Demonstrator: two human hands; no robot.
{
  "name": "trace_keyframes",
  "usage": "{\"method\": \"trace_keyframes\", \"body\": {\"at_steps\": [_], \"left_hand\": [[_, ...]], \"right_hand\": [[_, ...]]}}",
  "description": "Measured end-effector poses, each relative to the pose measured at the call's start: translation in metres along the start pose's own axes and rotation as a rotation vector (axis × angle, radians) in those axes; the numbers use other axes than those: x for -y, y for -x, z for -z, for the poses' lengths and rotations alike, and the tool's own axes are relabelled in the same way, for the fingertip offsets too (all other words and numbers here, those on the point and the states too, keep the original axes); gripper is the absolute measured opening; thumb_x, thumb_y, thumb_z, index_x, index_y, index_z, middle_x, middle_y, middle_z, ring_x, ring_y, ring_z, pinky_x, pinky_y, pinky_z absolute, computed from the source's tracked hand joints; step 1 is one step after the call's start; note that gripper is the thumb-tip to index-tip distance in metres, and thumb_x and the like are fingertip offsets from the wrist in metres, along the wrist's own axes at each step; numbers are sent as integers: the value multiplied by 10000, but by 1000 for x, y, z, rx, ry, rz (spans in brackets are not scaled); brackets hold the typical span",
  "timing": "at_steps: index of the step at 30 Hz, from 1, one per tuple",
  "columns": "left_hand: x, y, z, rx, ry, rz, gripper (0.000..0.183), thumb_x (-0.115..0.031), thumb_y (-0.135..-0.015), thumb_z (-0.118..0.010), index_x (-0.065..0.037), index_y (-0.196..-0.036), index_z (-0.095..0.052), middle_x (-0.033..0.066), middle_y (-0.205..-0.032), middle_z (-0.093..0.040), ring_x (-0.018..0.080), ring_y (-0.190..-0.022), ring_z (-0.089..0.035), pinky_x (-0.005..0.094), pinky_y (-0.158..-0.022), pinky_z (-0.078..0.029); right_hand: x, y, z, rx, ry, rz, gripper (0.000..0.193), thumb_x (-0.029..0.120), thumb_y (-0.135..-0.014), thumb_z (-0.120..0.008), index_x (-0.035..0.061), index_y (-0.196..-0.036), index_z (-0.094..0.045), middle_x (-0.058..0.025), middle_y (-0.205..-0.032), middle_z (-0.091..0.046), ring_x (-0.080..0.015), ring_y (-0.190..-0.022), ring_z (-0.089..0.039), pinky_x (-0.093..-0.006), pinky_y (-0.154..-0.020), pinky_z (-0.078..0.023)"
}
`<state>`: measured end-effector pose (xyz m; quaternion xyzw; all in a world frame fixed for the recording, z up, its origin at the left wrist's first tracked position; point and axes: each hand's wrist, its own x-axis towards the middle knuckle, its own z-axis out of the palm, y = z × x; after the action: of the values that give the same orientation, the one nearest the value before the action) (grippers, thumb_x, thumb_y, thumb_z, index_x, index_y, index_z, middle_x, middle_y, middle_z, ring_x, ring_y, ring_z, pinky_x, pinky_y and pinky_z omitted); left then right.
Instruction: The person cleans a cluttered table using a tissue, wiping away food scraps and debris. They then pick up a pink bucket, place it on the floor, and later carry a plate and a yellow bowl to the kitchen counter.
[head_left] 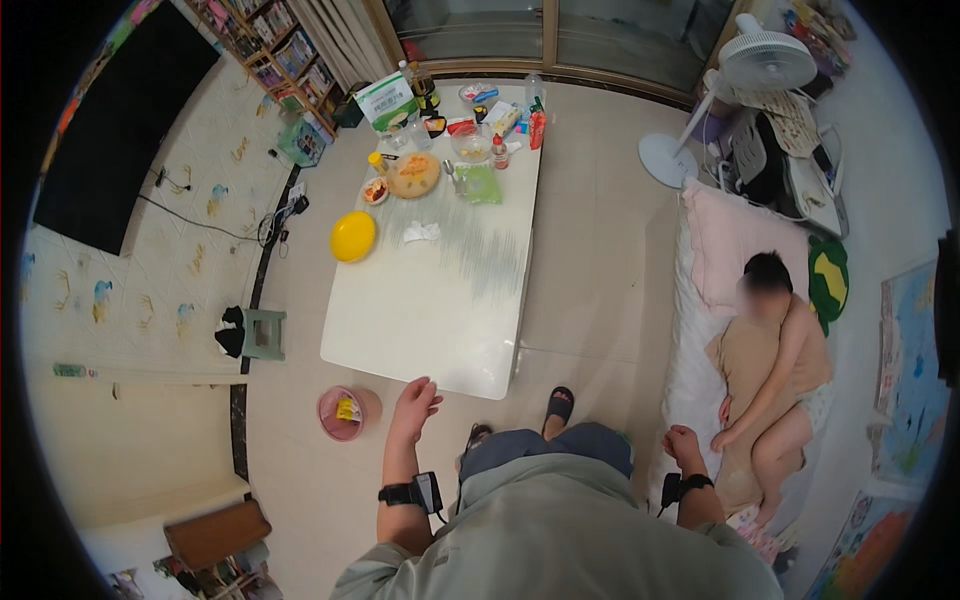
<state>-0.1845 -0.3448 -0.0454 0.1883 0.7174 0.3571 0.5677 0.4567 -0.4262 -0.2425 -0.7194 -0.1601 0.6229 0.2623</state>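
My left hand (415, 408) hangs near the front left corner of the low white table (420, 330), apart from it. Its fingers are loosely bent and somewhat apart, with nothing in them. My right hand (684, 446) is beside the edge of the bed (665, 400), fingers curled in, and no object shows in it. Both forearms wear black straps with small devices. On the table's left edge sits a yellow round bowl or lid (353, 237). Near the middle lies a crumpled white tissue (422, 232). Farther back are a wooden round board (414, 175), a green packet (478, 184) and a metal spoon (451, 174).
A pink bin (344, 418) stands left of my left hand, and a grey-green stool (265, 334) farther left. Several bottles, bowls and packets crowd the table's far end. Another person (790, 370) lies on the bed at right. A white standing fan (668, 160) is behind it.
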Motion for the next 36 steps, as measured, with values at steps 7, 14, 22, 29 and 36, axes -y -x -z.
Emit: {"method": "trace_keyframes", "body": {"at_steps": [7,14,22,29,36], "left_hand": [[-46,-52,-94,91,-48,46,512,-322,-918,-610,-4,-1299,-484,89,-1126,-611,178,-937,-630,305,-762,-501],[-85,-129,-142,94,4,81,460,-322,-912,-618,-20,-1244,-520,58,-1068,-614,159,-886,-630,294,-741,-498],[-191,-232,-176,79,104,19,406,-317,-914,-619,-31,-1193,-548,29,-1014,-615,142,-864,-626,270,-713,-488],[-262,-276,-165,-34,223,-84,415,-295,-924,-608,-30,-1234,-531,39,-1047,-619,153,-876,-630,275,-720,-490],[-242,-278,-132,-319,329,26,430,-305,-921,-607,-41,-1249,-522,63,-1081,-619,176,-911,-640,291,-729,-507]], "right_hand": [[75,-17,3,23,3,57,356,67,-844,-612,-6,-1182,-526,-92,-852,-625,-180,-677,-623,-277,-539,-512],[115,-121,4,103,504,470,101,110,-693,-618,77,-769,-560,-82,-751,-589,-245,-701,-609,-379,-592,-506],[272,-192,-8,88,606,417,208,113,-739,-622,42,-921,-553,-84,-791,-605,-210,-705,-611,-341,-596,-507],[466,-194,-130,105,382,172,343,89,-842,-628,-16,-1158,-542,-70,-847,-605,-151,-681,-605,-253,-561,-495],[609,-308,-224,311,869,416,360,160,-806,-665,-19,-1114,-610,-95,-819,-654,-165,-698,-632,-298,-604,-503]]}}
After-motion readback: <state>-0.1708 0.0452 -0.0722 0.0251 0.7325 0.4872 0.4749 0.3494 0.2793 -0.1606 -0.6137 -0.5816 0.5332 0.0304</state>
